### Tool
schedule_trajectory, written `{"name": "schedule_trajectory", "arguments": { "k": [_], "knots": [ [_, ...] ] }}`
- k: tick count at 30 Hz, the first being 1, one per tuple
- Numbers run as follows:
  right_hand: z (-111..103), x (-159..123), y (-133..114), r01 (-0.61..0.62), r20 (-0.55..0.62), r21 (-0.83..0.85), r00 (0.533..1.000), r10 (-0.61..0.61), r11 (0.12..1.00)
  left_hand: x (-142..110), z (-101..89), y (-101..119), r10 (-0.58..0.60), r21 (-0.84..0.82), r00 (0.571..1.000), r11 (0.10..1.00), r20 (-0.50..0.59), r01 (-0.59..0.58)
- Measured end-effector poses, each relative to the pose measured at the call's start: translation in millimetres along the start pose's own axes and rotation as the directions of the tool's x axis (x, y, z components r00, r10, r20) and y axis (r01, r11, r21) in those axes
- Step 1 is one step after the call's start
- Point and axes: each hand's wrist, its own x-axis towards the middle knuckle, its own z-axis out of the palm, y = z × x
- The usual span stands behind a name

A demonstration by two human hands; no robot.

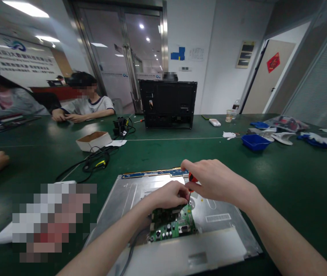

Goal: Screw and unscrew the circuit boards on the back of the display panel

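My right hand (211,178) is wrapped round the red and black handle of a screwdriver (191,186). The screwdriver stands nearly upright, its thin shaft pointing down at the upper right corner of a green circuit board (175,226). Beside the shaft, my left hand (170,194) is closed in a pinch just above the board; what its fingertips hold is hidden. The board lies on the silver metal back of a flat display panel (221,239). Along the panel's far edge runs a narrow blue circuit strip (151,174). A grey cable (131,249) passes under my left forearm.
Beyond the panel stands a black monitor housing (167,103). Left of it are an open cardboard box (93,141) and black cables (94,163). A blue tray (255,142) and gloves (317,140) lie right. Another person (87,101) sits across the green table (304,184).
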Motion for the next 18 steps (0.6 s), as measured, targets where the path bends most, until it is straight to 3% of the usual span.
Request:
{"name": "schedule_trajectory", "arguments": {
  "k": [18],
  "knots": [
    [-0.7, -0.2, 0.9, -0.001, -0.023, -0.035, 1.0, 0.001, 0.999, 0.5, -0.1, -1.1, -0.008, -0.014, 1.0, 1.0, 0.009, 0.008]
  ]
}}
